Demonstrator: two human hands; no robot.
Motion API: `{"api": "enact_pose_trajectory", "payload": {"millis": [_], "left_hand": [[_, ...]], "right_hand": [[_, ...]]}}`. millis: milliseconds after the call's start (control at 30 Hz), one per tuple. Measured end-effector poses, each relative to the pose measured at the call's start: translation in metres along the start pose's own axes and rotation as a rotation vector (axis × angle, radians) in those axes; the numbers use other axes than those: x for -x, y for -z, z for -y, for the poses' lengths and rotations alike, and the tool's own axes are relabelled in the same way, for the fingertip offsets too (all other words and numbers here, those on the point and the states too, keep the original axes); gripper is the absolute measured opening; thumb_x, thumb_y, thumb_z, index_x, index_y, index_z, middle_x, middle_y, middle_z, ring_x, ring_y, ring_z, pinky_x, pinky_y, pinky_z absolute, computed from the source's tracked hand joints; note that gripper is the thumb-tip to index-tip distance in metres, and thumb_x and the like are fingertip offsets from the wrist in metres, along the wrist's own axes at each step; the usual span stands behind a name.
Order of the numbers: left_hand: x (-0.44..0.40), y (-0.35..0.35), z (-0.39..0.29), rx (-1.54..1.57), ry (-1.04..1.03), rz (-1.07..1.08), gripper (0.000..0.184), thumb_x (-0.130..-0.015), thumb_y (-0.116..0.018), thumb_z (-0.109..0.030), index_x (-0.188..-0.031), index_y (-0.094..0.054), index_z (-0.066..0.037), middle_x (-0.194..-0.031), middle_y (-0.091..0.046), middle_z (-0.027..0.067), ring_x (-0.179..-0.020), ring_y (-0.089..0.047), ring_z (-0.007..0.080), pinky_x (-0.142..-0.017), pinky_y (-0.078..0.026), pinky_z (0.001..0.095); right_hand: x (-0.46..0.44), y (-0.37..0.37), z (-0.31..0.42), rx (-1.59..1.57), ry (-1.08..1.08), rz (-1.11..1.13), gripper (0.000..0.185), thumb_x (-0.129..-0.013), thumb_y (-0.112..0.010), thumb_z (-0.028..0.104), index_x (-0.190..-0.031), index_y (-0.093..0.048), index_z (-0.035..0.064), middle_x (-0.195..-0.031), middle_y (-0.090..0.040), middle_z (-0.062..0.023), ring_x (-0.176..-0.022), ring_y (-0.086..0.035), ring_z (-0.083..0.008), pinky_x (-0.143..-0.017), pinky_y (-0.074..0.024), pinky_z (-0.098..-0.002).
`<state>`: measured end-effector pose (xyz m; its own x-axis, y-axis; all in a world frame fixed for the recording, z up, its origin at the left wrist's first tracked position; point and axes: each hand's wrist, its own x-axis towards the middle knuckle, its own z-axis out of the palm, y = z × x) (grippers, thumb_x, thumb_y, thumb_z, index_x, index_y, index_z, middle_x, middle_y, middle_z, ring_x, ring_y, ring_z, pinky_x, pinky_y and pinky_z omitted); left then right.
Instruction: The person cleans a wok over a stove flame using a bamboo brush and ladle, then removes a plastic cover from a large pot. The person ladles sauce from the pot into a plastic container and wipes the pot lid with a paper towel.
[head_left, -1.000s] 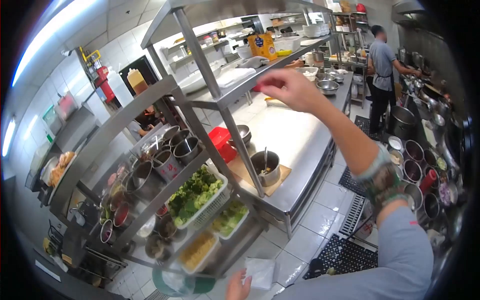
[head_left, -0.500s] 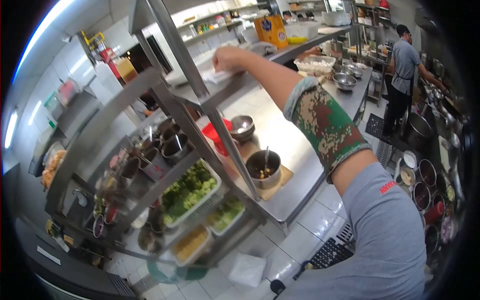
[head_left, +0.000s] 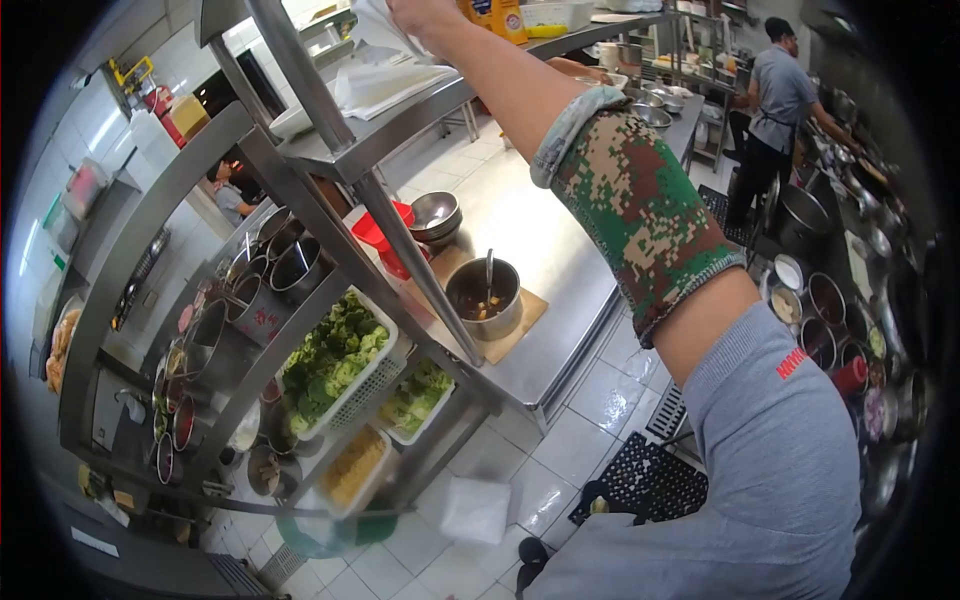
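Note:
My right hand (head_left: 425,22) is at the top edge of the view, above the upper steel shelf (head_left: 445,100). Its fingers are closed on a thin white sheet (head_left: 383,22), which hangs raised at the frame edge; whether it is paper or plastic I cannot tell. Just below, more white sheets (head_left: 385,90) lie in a loose pile on the shelf. A camouflage sleeve (head_left: 640,210) covers part of my right arm. My left hand is out of view.
Below stands a steel pot (head_left: 500,325) with a spoon, beside stacked metal bowls (head_left: 436,215) and a red container (head_left: 380,228). Broccoli fills a white basket (head_left: 362,385) on the left rack. A co-worker (head_left: 780,100) stands right; another person's hand (head_left: 578,68) shows behind the shelf.
My right hand has risen from the shelf towards the top edge, lifting a white sheet. The view has shifted, so the shelf and rack appear further left.

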<state>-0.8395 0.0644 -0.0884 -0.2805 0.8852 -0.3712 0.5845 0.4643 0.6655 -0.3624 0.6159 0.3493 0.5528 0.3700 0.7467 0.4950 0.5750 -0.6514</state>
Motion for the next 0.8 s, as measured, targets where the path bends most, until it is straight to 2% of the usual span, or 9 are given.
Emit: {"api": "enact_pose_trajectory", "payload": {"millis": [67,133,200,267,333,400,467,600,800], "left_hand": [[-0.021,0.018,-0.015,-0.025,-0.105,0.016,0.044,-0.092,-0.056,-0.017,-0.133,-0.045,-0.004,-0.121,-0.055,0.0181,-0.108,-0.054,0.0267,-0.089,-0.046,0.0382],[-0.048,0.033,-0.029,0.025,-0.306,0.045,0.041,-0.092,-0.055,-0.014,-0.13,-0.047,-0.001,-0.123,-0.054,0.0188,-0.112,-0.053,0.0267,-0.094,-0.043,0.0383],[-0.092,0.026,-0.031,0.422,-0.585,0.01,0.039,-0.088,-0.062,-0.012,-0.123,-0.051,0.002,-0.114,-0.059,0.0151,-0.103,-0.059,0.0236,-0.088,-0.049,0.0334],[-0.093,0.035,-0.097,0.613,-0.623,0.198,0.039,-0.092,-0.055,-0.015,-0.127,-0.049,0.0,-0.119,-0.058,0.0155,-0.109,-0.058,0.0254,-0.093,-0.047,0.0359],[-0.104,0.04,-0.137,0.827,-0.721,0.525,0.04,-0.095,-0.047,-0.012,-0.132,-0.042,0.003,-0.124,-0.053,0.0173,-0.115,-0.054,0.0263,-0.096,-0.045,0.0383],[-0.1,0.038,-0.174,0.932,-0.719,0.852,0.043,-0.099,-0.042,-0.022,-0.135,-0.039,0.001,-0.127,-0.051,0.0167,-0.116,-0.053,0.0262,-0.096,-0.045,0.0387],[-0.088,0.026,-0.191,0.978,-0.598,1.137,0.044,-0.099,-0.042,-0.024,-0.136,-0.038,0.0,-0.127,-0.051,0.0148,-0.114,-0.053,0.023,-0.094,-0.045,0.0354],[-0.023,-0.005,-0.162,0.99,-0.351,1.215,0.038,-0.1,-0.04,-0.023,-0.131,-0.043,-0.002,-0.118,-0.054,0.0094,-0.106,-0.055,0.0186,-0.09,-0.046,0.0313],[0.084,-0.02,-0.092,0.621,-0.168,1.782,0.041,-0.09,-0.052,-0.013,-0.129,-0.045,-0.002,-0.122,-0.052,0.0129,-0.111,-0.053,0.0224,-0.093,-0.045,0.0359]], "right_hand": [[-0.003,0.029,0.01,-0.063,-0.005,0.185,0.029,-0.086,-0.056,0.025,-0.096,-0.065,-0.0012,-0.087,-0.066,-0.0211,-0.079,-0.064,-0.0297,-0.073,-0.0499,-0.0395],[0.033,0.061,0.041,-0.57,-0.037,0.353,0.031,-0.087,-0.056,0.027,-0.107,-0.063,0.0043,-0.099,-0.066,-0.0201,-0.088,-0.063,-0.0307,-0.077,-0.0489,-0.0393],[0.092,0.123,0.083,-0.048,0.691,0.422,0.033,-0.088,-0.057,0.034,-0.106,-0.067,0.0087,-0.104,-0.066,-0.0161,-0.097,-0.06,-0.0279,-0.088,-0.0452,-0.0354],[0.178,0.153,0.101,-0.349,0.159,0.471,0.029,-0.083,-0.061,0.017,-0.108,-0.064,0.0012,-0.096,-0.068,-0.0122,-0.083,-0.065,-0.0203,-0.076,-0.0515,-0.033],[0.29,0.19,0.161,0.039,0.157,0.607,0.031,-0.089,-0.061,0.017,-0.115,-0.057,0.001,-0.098,-0.064,-0.0081,-0.087,-0.061,-0.0129,-0.077,-0.049,-0.0275],[0.406,0.205,0.19,0.171,-0.337,0.615,0.008,-0.091,-0.053,0.008,-0.096,-0.055,0.0023,-0.098,-0.06,-0.0069,-0.093,-0.055,-0.01,-0.081,-0.0444,-0.0244],[0.502,0.214,0.209,0.178,-0.131,0.617,0.012,-0.087,-0.056,0.009,-0.089,-0.047,0.0018,-0.107,-0.059,-0.019,-0.101,-0.059,-0.0317,-0.088,-0.0454,-0.0361],[0.607,0.249,0.264,0.437,-0.09,0.442,0.024,-0.084,-0.057,0.006,-0.106,-0.054,-0.002,-0.126,-0.051,-0.0217,-0.12,-0.05,-0.0348,-0.099,-0.0421,-0.0382],[0.735,0.336,0.316,0.731,-0.061,-0.116,0.039,-0.081,-0.059,0.006,-0.118,-0.053,-0.0005,-0.127,-0.054,-0.0193,-0.109,-0.06,-0.0318,-0.087,-0.0528,-0.0351]]}}
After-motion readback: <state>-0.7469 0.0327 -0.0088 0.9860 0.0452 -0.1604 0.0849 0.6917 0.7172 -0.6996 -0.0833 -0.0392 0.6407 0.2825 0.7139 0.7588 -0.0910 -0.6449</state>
